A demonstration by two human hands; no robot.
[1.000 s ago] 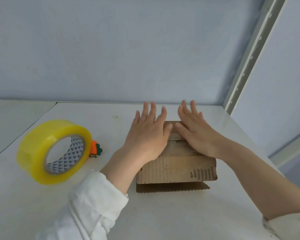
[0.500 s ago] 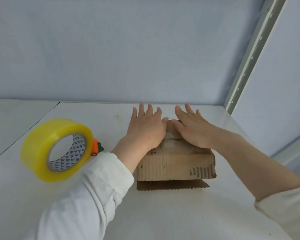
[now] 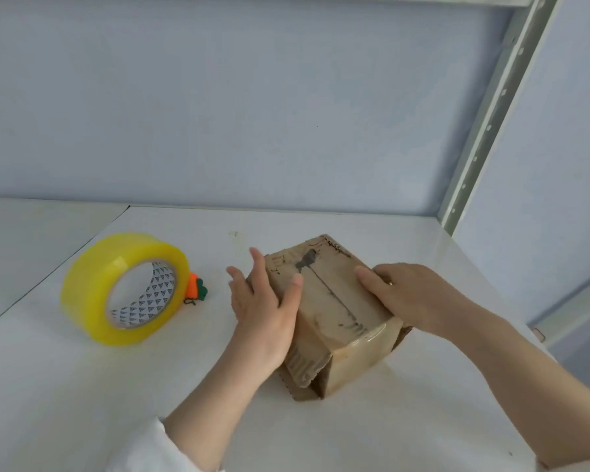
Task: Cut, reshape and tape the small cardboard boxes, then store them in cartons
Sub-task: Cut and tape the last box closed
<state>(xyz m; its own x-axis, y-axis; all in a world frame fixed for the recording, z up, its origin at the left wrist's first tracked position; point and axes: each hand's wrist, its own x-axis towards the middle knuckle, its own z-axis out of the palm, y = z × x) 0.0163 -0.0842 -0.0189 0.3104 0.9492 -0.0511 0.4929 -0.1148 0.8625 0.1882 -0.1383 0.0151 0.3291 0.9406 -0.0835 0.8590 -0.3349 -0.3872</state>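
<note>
A: Location of small cardboard box [image 3: 324, 301]?
B: Right of centre on white table [image 3: 82, 386] — turned corner-on to cam, top face tilted toward viewer. Cannot tell whether lifted or resting on its near bottom edge.

A: Condition?
B: Dark seam down middle of top, shiny clear tape over near right corner, loose corrugated flaps sticking out at bottom front.

A: Left hand [image 3: 263, 311]?
B: Clamped on box's left side. Thumb hooked over top face, fingers [image 3: 258, 264] fairly straight, slightly apart, laid along left wall. White sleeve [image 3: 143, 451] at bottom edge of view.

A: Right hand [image 3: 413, 294]?
B: Gripping right side. Thumb flat on top, pointing toward seam. Other fingers wrapped over right edge, tips hidden behind box.

A: Other stuff?
B: Yellow tape roll [image 3: 96, 287] standing on edge, left of box, apart from left hand, opening toward cam, printed core inside. Small orange-and-green carrot-shaped item [image 3: 195, 290] just behind roll's right rim — touching or not, cannot tell. Pale blue wall [image 3: 218, 114] at back, perforated metal shelf upright [image 3: 484, 131] at rt.
</note>
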